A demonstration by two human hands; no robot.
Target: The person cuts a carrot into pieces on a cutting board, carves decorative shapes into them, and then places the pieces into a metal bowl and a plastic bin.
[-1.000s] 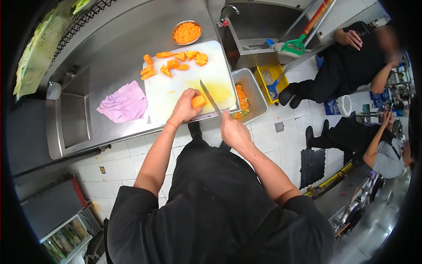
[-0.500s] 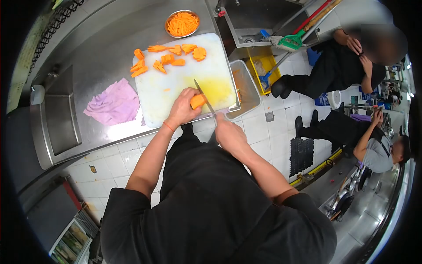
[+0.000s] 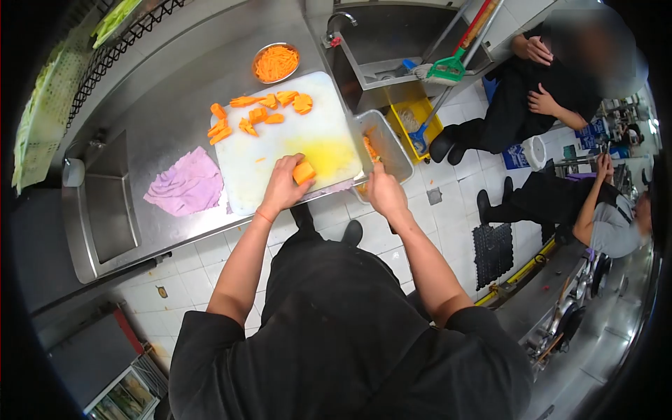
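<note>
Much board (image 3: 280,143) lies bare — left hand (image 3: 282,185) clamping carrot (image 3: 304,173), right hand (image 3: 384,189) fisted past edge.

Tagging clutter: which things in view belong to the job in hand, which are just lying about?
Likely in the job: orange block, held by left hand; cutting board; cut orange pieces; orange shreds; whatever right hand holds (unclear).

Lying about, apparently: purple cloth; yellow bucket.

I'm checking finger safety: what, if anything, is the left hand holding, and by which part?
The left hand holds an orange block by its left part; its right side is uncovered.
</note>
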